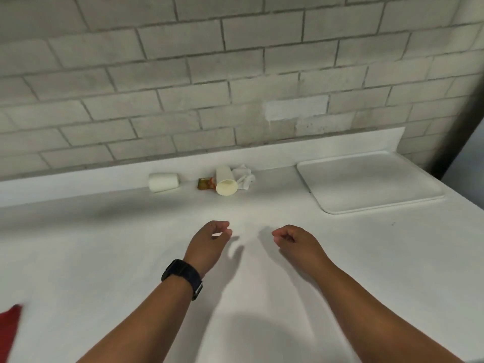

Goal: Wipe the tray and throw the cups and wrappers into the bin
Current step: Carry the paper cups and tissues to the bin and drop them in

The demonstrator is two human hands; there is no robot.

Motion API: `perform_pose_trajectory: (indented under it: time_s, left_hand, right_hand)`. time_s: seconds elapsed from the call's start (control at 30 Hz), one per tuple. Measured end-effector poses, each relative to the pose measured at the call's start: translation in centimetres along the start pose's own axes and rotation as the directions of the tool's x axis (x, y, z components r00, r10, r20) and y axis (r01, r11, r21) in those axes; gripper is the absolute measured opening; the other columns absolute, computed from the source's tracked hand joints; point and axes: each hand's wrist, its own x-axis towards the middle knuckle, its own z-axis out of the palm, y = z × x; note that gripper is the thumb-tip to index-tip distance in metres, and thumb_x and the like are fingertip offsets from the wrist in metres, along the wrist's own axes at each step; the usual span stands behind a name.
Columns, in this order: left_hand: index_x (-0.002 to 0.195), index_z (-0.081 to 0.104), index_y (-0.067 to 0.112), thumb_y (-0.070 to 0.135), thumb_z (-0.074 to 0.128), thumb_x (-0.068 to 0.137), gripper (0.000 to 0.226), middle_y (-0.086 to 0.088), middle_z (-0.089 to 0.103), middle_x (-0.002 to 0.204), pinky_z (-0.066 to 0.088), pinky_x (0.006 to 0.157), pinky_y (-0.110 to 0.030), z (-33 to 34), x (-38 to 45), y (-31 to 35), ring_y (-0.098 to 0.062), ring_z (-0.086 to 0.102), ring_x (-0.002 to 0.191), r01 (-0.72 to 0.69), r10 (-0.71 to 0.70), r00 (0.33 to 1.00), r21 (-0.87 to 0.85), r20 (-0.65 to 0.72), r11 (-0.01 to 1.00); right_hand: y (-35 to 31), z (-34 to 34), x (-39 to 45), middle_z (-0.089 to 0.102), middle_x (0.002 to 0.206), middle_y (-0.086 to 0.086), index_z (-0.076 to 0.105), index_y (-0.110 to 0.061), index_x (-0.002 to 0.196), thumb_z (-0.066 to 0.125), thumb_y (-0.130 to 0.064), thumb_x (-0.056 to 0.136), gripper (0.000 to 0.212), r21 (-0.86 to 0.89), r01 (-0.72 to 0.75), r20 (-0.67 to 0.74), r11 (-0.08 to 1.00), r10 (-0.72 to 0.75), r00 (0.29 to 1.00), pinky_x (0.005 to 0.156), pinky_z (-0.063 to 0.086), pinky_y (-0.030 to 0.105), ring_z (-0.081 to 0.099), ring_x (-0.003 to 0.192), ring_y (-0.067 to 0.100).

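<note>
A white tray [372, 184] lies flat at the back right of the white counter. Two white paper cups lie on their sides near the back wall: one [163, 182] at the left, the other [225, 181] in the middle with its mouth toward me. A brown and orange wrapper [205, 184] sits between them, touching the middle cup. A crumpled white tissue [245, 175] lies just right of that cup. My left hand [209, 243], with a dark watch on its wrist, and my right hand [294, 242] hover over the counter in front of the cups, fingers loosely curled, holding nothing.
The white counter [104, 258] meets a low white upstand and a grey brick wall [235, 74] at the back. Something red [10, 326] shows at the lower left edge. The counter's right edge drops off beyond the tray. No bin is in view.
</note>
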Motion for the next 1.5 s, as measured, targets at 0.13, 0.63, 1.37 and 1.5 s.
perform_pose_trajectory:
  time_s: [0.13,0.63,1.37,1.5]
  left_hand:
    - [0.108,0.061,0.029,0.028,0.060,0.091,0.016,0.008,0.061,0.116,0.044,0.084,-0.025,-4.2,3.7,-2.0,-0.007,0.058,0.090,0.028,-0.029,0.997,-0.011,-0.066,1.000]
    - [0.145,0.034,0.016,0.032,0.062,0.089,0.065,-0.007,0.036,0.149,0.035,0.103,-0.032,-14.3,19.6,-6.4,-0.026,0.042,0.132,0.136,-0.186,0.897,-0.150,-0.400,0.979]
    - [0.101,0.056,-0.005,0.038,0.053,0.092,0.044,-0.028,0.056,0.108,0.040,0.075,-0.037,-11.8,22.4,-6.1,-0.039,0.054,0.095,0.161,-0.127,0.935,0.077,-0.330,0.984]
    - [0.071,0.048,0.004,0.044,0.061,0.085,0.045,-0.020,0.048,0.076,0.040,0.066,-0.038,-9.4,18.0,-5.2,-0.035,0.052,0.076,0.114,-0.125,0.955,-0.057,-0.270,0.992]
  right_hand:
    - [-1.7,3.7,3.1,0.067,0.095,-0.011,0.067,-0.036,0.085,0.063,-0.028,0.087,0.010,-0.043,-0.005,0.018,0.999,0.006,1.000,0.083,0.049,0.028,0.063,0.091,0.011]
    - [-7.0,10.5,16.0,0.048,0.124,0.001,0.053,-0.024,0.130,0.067,-0.046,0.080,0.056,-0.309,0.027,-0.081,0.951,-0.055,0.995,0.089,0.043,0.027,0.054,0.112,0.018]
    - [-8.6,12.8,20.5,0.047,0.124,0.003,0.034,-0.029,0.135,0.072,-0.037,0.068,0.078,-0.430,-0.078,-0.085,0.900,0.046,0.995,0.093,0.045,0.040,0.052,0.113,0.028]
    - [-7.9,10.9,17.4,0.044,0.121,0.001,0.036,-0.024,0.137,0.079,-0.033,0.066,0.083,-0.259,-0.037,-0.113,0.965,0.008,0.994,0.084,0.048,0.035,0.052,0.103,0.021]
